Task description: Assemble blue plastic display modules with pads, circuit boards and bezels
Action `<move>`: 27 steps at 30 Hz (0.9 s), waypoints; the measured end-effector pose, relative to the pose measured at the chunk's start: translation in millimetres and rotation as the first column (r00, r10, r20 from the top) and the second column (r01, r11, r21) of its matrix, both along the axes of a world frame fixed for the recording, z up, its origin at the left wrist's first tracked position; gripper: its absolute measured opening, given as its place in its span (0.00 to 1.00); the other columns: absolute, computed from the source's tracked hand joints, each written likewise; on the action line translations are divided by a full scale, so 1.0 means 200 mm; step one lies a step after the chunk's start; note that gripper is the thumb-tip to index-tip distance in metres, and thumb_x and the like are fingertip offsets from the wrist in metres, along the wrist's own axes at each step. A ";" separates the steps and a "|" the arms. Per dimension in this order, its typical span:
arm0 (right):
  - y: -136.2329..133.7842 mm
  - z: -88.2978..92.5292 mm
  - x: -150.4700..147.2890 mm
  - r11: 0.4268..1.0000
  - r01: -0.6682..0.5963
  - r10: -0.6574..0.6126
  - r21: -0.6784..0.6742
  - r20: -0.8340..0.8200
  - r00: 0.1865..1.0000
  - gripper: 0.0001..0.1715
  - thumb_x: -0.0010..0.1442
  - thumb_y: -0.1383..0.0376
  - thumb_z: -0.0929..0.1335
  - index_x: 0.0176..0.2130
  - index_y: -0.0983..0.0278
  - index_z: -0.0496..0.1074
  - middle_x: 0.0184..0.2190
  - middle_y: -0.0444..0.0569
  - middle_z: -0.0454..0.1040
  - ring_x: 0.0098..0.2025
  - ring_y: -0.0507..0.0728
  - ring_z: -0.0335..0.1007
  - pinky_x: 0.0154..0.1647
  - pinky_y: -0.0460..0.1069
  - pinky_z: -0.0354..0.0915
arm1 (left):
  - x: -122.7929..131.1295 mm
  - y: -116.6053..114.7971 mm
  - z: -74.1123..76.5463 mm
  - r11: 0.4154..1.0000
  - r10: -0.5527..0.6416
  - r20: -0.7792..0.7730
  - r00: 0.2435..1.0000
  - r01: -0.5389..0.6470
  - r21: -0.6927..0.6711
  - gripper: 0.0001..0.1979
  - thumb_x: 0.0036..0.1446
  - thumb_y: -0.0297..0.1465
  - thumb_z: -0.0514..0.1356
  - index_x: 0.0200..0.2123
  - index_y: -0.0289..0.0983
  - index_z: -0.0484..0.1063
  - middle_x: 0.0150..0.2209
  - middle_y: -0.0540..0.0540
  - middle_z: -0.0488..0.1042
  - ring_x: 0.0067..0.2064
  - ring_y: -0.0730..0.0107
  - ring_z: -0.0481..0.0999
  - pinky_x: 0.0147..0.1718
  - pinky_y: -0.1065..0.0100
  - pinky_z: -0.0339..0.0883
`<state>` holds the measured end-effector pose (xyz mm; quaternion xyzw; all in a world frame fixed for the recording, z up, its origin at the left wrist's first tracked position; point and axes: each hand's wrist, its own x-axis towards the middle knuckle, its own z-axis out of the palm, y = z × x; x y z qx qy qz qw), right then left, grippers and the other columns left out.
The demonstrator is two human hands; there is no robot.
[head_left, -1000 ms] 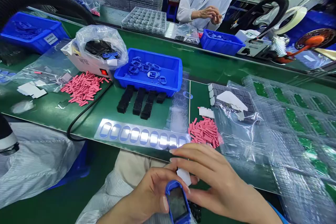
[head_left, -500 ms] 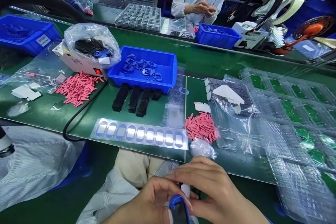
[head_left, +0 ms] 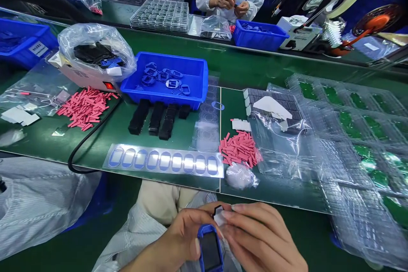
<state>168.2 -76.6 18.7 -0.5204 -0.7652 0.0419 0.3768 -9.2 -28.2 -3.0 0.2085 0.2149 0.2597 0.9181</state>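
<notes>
Blue rectangular plastic frame [head_left: 210,248] with a dark centre, gripped in the left hand [head_left: 178,233], thumb along its side. The left fingers [head_left: 207,211] and right fingertips [head_left: 237,208] close narrowly on a small white tab [head_left: 219,218] above it. Both hands, angled inward, hover in front of the green counter's near edge [head_left: 274,199].

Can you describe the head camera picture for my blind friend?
The left hand holds a blue-framed part while the right hand pinches a small white piece. Behind, a green bench holds a blue bin and pink strips.
</notes>
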 end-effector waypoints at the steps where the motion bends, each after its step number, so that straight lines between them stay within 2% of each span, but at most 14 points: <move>1: -0.01 -0.01 0.02 0.999 0.049 -0.049 -0.003 -0.026 0.998 0.11 0.53 0.71 0.69 0.36 0.55 0.71 0.32 0.42 0.81 0.35 0.60 0.78 0.35 0.56 0.72 | 0.00 0.00 -0.02 1.000 -0.001 -0.013 1.000 0.001 -0.013 0.20 0.36 0.47 0.71 0.31 0.39 0.81 0.53 0.41 0.71 0.52 0.54 0.72 0.50 0.63 0.60; 3: -0.01 -0.07 0.07 0.982 0.191 -0.190 0.015 -0.051 0.981 0.12 0.53 0.72 0.69 0.35 0.55 0.70 0.32 0.44 0.81 0.37 0.62 0.78 0.36 0.58 0.70 | -0.02 0.00 -0.05 0.999 0.016 -0.027 1.000 -0.018 -0.051 0.20 0.38 0.47 0.70 0.33 0.40 0.81 0.56 0.41 0.70 0.51 0.55 0.73 0.49 0.63 0.62; 5: 0.02 -0.15 0.12 0.958 0.281 -0.283 0.063 0.027 0.959 0.13 0.53 0.74 0.69 0.35 0.57 0.70 0.34 0.47 0.81 0.39 0.63 0.78 0.39 0.59 0.69 | -0.04 0.02 -0.07 0.995 0.053 -0.027 0.998 -0.055 -0.085 0.20 0.41 0.46 0.68 0.35 0.40 0.80 0.58 0.41 0.69 0.52 0.54 0.73 0.48 0.63 0.64; 8: 0.06 -0.28 0.18 0.963 0.215 -0.250 0.165 0.233 0.940 0.15 0.53 0.75 0.69 0.39 0.58 0.71 0.37 0.48 0.81 0.40 0.62 0.78 0.42 0.58 0.69 | -0.06 0.04 -0.09 0.990 0.104 0.007 0.995 -0.103 -0.096 0.18 0.44 0.45 0.68 0.35 0.39 0.79 0.57 0.40 0.69 0.54 0.50 0.72 0.52 0.58 0.63; 11: 0.06 -0.32 0.17 0.973 0.176 -0.215 0.151 0.300 0.929 0.20 0.53 0.73 0.69 0.46 0.57 0.72 0.40 0.48 0.80 0.45 0.64 0.76 0.49 0.61 0.66 | -0.08 0.05 -0.08 0.986 0.137 0.051 0.989 -0.132 -0.098 0.19 0.44 0.44 0.68 0.36 0.37 0.79 0.57 0.39 0.70 0.55 0.47 0.71 0.54 0.55 0.60; 13: 0.04 -0.28 0.10 0.977 0.208 -0.212 0.043 0.145 0.966 0.19 0.54 0.71 0.69 0.45 0.56 0.73 0.40 0.48 0.80 0.46 0.65 0.75 0.49 0.62 0.65 | -0.08 0.05 -0.07 0.986 0.154 0.068 0.986 -0.149 -0.075 0.19 0.43 0.45 0.68 0.35 0.37 0.80 0.56 0.40 0.72 0.58 0.48 0.68 0.57 0.54 0.56; 14: 0.03 -0.25 0.06 0.975 0.215 -0.216 -0.055 -0.021 0.976 0.15 0.55 0.70 0.68 0.42 0.56 0.73 0.38 0.48 0.80 0.44 0.64 0.76 0.46 0.60 0.68 | -0.08 0.05 -0.06 0.987 0.158 0.074 0.985 -0.154 -0.055 0.19 0.43 0.45 0.68 0.35 0.38 0.80 0.55 0.41 0.72 0.60 0.48 0.65 0.59 0.55 0.54; 15: 0.02 -0.22 0.01 0.965 0.188 -0.228 -0.180 -0.233 0.945 0.10 0.57 0.68 0.67 0.39 0.56 0.73 0.35 0.47 0.80 0.41 0.62 0.77 0.42 0.57 0.70 | -0.09 0.06 -0.05 0.987 0.161 0.078 0.984 -0.159 -0.028 0.19 0.42 0.45 0.68 0.34 0.38 0.80 0.54 0.42 0.73 0.62 0.50 0.61 0.59 0.56 0.52; 16: 0.03 -0.18 -0.05 0.942 0.118 -0.257 -0.315 -0.448 0.856 0.05 0.59 0.65 0.66 0.35 0.57 0.73 0.32 0.47 0.79 0.36 0.59 0.77 0.36 0.53 0.72 | -0.09 0.06 -0.04 0.987 0.162 0.078 0.984 -0.163 0.001 0.18 0.41 0.46 0.68 0.32 0.39 0.81 0.53 0.42 0.74 0.64 0.51 0.58 0.60 0.57 0.51; 18: 0.06 -0.13 -0.16 0.839 -0.139 -0.363 -0.526 -0.731 0.578 0.10 0.60 0.59 0.66 0.29 0.59 0.71 0.26 0.45 0.76 0.28 0.54 0.74 0.27 0.47 0.72 | -0.11 0.07 -0.02 0.987 0.152 0.060 0.987 -0.155 0.047 0.18 0.39 0.46 0.69 0.30 0.40 0.81 0.53 0.42 0.74 0.65 0.50 0.53 0.58 0.56 0.52; 20: 0.11 -0.10 -0.27 0.687 -0.435 -0.481 -0.582 -0.813 0.329 0.15 0.56 0.53 0.69 0.28 0.61 0.71 0.23 0.43 0.73 0.24 0.51 0.71 0.23 0.44 0.70 | -0.15 0.08 0.01 0.986 0.149 0.032 0.988 -0.151 0.076 0.18 0.37 0.47 0.70 0.28 0.40 0.81 0.54 0.41 0.72 0.65 0.46 0.54 0.57 0.54 0.55; 21: 0.13 -0.09 -0.32 0.603 -0.563 -0.535 -0.565 -0.810 0.240 0.17 0.54 0.51 0.70 0.30 0.62 0.72 0.23 0.43 0.73 0.23 0.50 0.70 0.23 0.43 0.70 | -0.17 0.09 0.01 0.983 0.158 0.020 0.987 -0.159 0.092 0.19 0.36 0.49 0.69 0.27 0.41 0.82 0.54 0.41 0.72 0.64 0.45 0.55 0.57 0.52 0.55; 24: 0.18 -0.10 -0.44 0.391 -0.821 -0.634 -0.416 -0.768 0.087 0.23 0.47 0.48 0.73 0.36 0.62 0.73 0.23 0.44 0.74 0.23 0.49 0.72 0.24 0.42 0.70 | -0.26 0.10 0.03 0.947 0.222 0.018 0.975 -0.220 0.235 0.22 0.34 0.54 0.67 0.25 0.42 0.82 0.46 0.40 0.78 0.63 0.46 0.58 0.61 0.51 0.45; 27: 0.18 -0.13 -0.54 0.259 -0.922 -0.642 -0.289 -0.764 0.059 0.31 0.42 0.45 0.74 0.41 0.60 0.72 0.23 0.45 0.75 0.23 0.51 0.74 0.22 0.42 0.70 | -0.38 0.09 0.04 0.900 0.244 0.015 0.970 -0.232 0.368 0.24 0.33 0.57 0.65 0.25 0.43 0.82 0.42 0.39 0.80 0.61 0.48 0.61 0.63 0.52 0.38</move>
